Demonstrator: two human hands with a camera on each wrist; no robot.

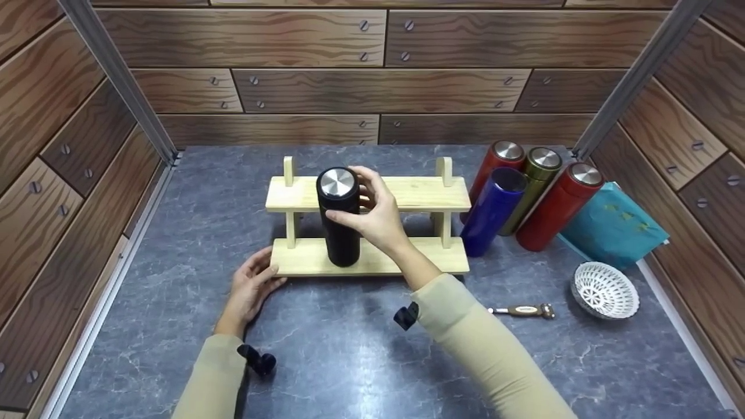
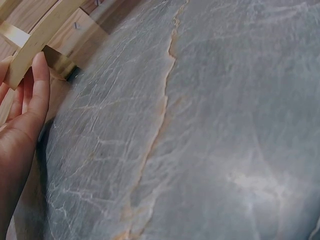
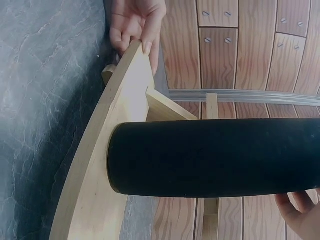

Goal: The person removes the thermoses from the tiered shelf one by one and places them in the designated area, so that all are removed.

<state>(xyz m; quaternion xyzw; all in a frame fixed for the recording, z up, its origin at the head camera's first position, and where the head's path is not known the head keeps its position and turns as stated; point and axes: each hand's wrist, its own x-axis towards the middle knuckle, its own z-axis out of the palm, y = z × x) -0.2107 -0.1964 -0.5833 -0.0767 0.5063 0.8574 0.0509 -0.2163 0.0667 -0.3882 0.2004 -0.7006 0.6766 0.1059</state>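
Note:
My right hand point(image 1: 379, 220) grips the upper part of a black thermos flask point(image 1: 342, 235) with a silver lid top, thumb at the front. The flask stands upright, its base at the lower board of a two-tier wooden shelf rack point(image 1: 410, 259). In the right wrist view the flask point(image 3: 215, 160) meets the board, with the right fingertips point(image 3: 295, 207) under its far end. At the rack's lower left corner, my left hand point(image 1: 249, 288) pinches the board's end. The left wrist view shows that hand point(image 2: 22, 125) with fingers beneath the wood point(image 2: 45, 32).
Right of the rack stand two red flasks point(image 1: 559, 209), a green flask point(image 1: 535, 180) and a lidless-looking blue flask point(image 1: 492, 215). A teal packet point(image 1: 617, 227), a white woven bowl point(image 1: 605, 291) and a brown-handled tool point(image 1: 524, 311) lie further right. Wood-patterned walls point(image 1: 314, 90) enclose the table.

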